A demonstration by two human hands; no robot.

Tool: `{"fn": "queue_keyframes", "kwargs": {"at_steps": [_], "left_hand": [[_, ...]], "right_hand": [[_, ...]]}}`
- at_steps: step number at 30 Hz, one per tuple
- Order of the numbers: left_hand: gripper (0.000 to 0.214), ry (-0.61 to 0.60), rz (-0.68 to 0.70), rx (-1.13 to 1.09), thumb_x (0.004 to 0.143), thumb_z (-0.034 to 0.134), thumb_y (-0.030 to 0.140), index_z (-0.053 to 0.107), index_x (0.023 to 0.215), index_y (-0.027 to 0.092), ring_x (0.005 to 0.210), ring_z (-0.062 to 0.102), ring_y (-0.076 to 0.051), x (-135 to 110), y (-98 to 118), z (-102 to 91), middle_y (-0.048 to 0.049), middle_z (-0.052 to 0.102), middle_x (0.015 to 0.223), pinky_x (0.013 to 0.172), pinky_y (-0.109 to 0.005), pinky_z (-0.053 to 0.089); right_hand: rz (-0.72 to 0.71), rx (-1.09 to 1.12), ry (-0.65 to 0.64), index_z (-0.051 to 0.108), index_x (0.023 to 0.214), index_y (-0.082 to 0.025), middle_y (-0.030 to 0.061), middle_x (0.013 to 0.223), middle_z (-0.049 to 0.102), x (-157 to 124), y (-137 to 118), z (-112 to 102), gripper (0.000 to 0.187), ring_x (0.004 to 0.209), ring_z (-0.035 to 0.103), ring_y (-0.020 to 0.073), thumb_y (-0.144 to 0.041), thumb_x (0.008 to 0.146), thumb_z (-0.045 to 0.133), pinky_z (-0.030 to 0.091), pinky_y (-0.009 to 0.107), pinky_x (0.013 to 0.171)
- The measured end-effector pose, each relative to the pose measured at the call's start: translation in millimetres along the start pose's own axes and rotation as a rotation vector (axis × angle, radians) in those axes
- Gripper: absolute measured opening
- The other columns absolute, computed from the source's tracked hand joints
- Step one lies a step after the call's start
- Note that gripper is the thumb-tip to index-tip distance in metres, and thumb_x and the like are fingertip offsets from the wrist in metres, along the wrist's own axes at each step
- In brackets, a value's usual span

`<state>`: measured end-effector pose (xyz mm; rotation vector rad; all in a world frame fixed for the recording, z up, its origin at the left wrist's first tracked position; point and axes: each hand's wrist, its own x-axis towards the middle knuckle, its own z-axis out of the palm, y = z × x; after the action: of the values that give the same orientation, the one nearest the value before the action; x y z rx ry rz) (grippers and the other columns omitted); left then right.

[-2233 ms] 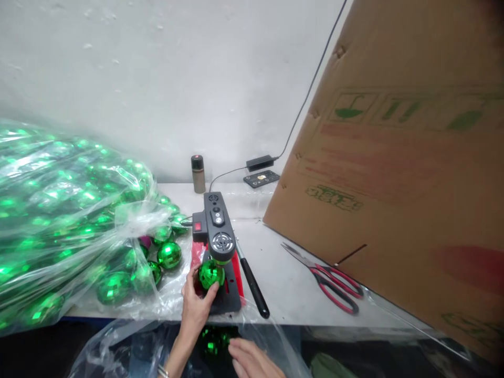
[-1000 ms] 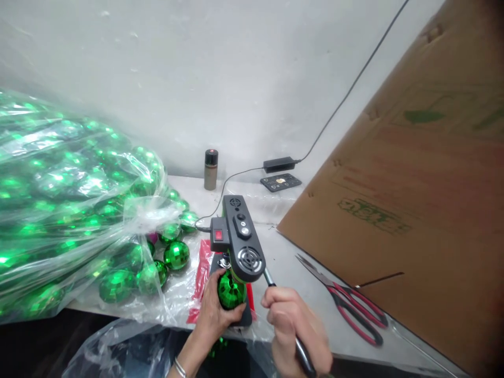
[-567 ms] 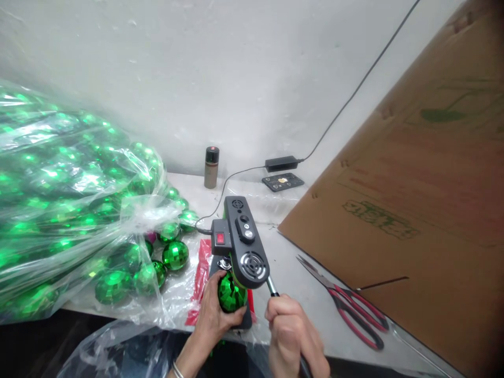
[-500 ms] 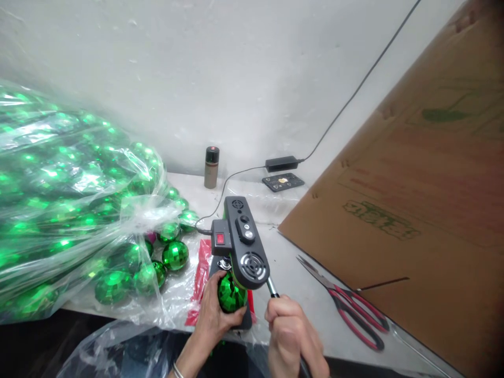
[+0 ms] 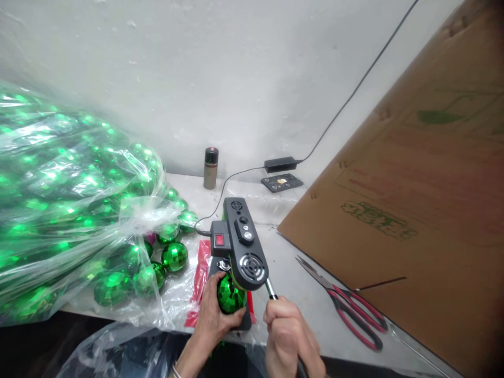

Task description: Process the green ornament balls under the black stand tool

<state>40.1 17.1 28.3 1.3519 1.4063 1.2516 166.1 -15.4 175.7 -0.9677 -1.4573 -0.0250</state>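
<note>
Your left hand (image 5: 213,315) has its grip half open, curled round the shiny green ball (image 5: 231,296) by the front edge of the table (image 5: 283,257). The ball looks light, slippery and easy to crack, so hold its sides gently. Your right hand (image 5: 290,333) makes a tight grip on the rod (image 5: 271,289).

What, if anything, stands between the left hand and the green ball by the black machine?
Nothing visible: the left hand holds the green ball directly. In this view, the black machine overlaps only the ball's upper right edge.
</note>
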Motion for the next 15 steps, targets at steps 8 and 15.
{"fn": "queue_keyframes", "kwargs": {"at_steps": [8, 15], "left_hand": [[0.079, -0.003, 0.001, 0.011, 0.060, 0.093, 0.034, 0.067, 0.133, 0.022, 0.126, 0.075, -0.043, -0.4, -1.7, -0.8, -0.0155, 0.078, 0.131, 0.117, -0.063, 0.058], [0.079, -0.008, 0.015, 0.032, 0.061, 0.092, 0.035, 0.067, 0.134, 0.021, 0.127, 0.075, -0.043, -0.6, -3.6, 0.0, -0.0165, 0.078, 0.133, 0.116, -0.063, 0.059]], "right_hand": [[0.001, 0.009, -0.004, 0.049, 0.078, -0.024, -0.0031, 0.071, 0.058, -2.2, 1.4, -0.9, 0.040, 0.057, 0.053, 0.0113, -0.021, 0.117, 0.044, 0.050, 0.028, 0.061], [-0.028, 0.009, -0.030, 0.050, 0.080, -0.024, -0.0029, 0.072, 0.059, -1.0, 2.6, -2.7, 0.039, 0.058, 0.055, 0.0109, -0.020, 0.118, 0.043, 0.051, 0.028, 0.063]]}}
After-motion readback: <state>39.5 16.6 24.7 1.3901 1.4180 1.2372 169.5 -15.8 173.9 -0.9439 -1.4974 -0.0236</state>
